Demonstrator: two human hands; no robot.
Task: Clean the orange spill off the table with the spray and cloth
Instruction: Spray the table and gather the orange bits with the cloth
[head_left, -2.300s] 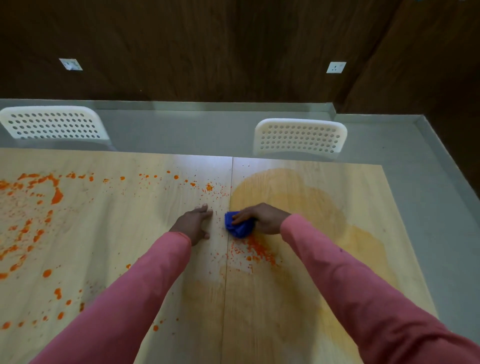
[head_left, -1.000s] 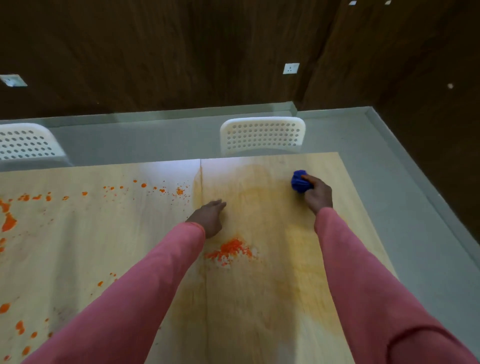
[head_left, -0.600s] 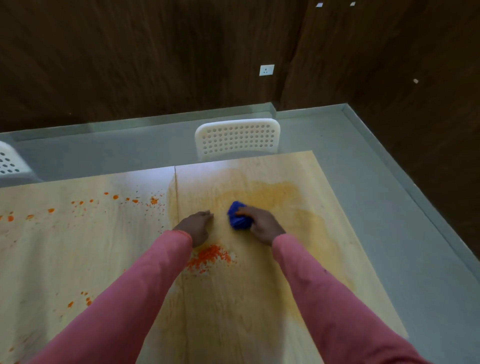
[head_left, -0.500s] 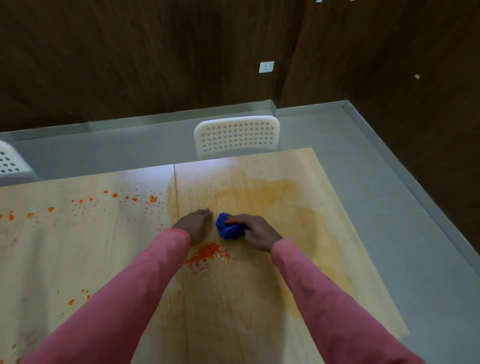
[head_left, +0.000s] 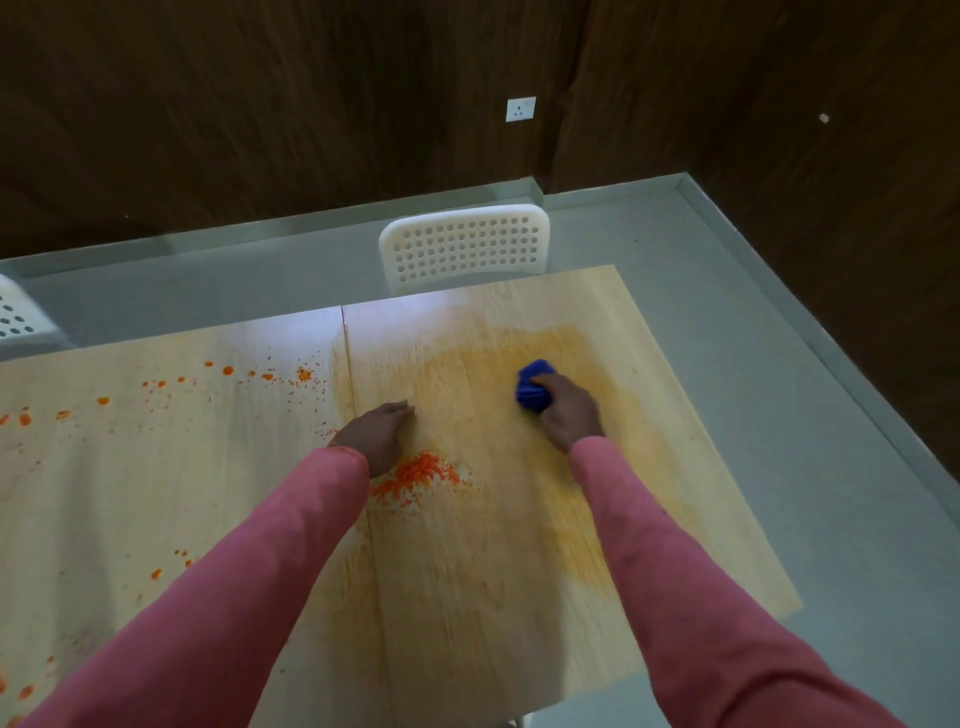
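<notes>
My right hand (head_left: 569, 415) grips a bunched blue cloth (head_left: 532, 387) and presses it onto the light wooden table (head_left: 493, 597), inside a wide smeared orange stain (head_left: 571, 364) on the right half. My left hand (head_left: 376, 434) rests flat on the table near the centre seam, fingers straight. A heap of orange crumbs (head_left: 415, 475) lies just right of that wrist. Scattered orange splatter (head_left: 228, 371) covers the left half of the table. No spray bottle is in view.
A white perforated chair (head_left: 465, 247) stands at the far edge of the table, and part of another chair (head_left: 18, 319) shows at the far left. Grey floor surrounds the table on the right. Dark wood walls rise behind.
My right hand has swept the blue cloth from beside my left hand out to the right across the stain. My left hand has stayed planted by the seam.
</notes>
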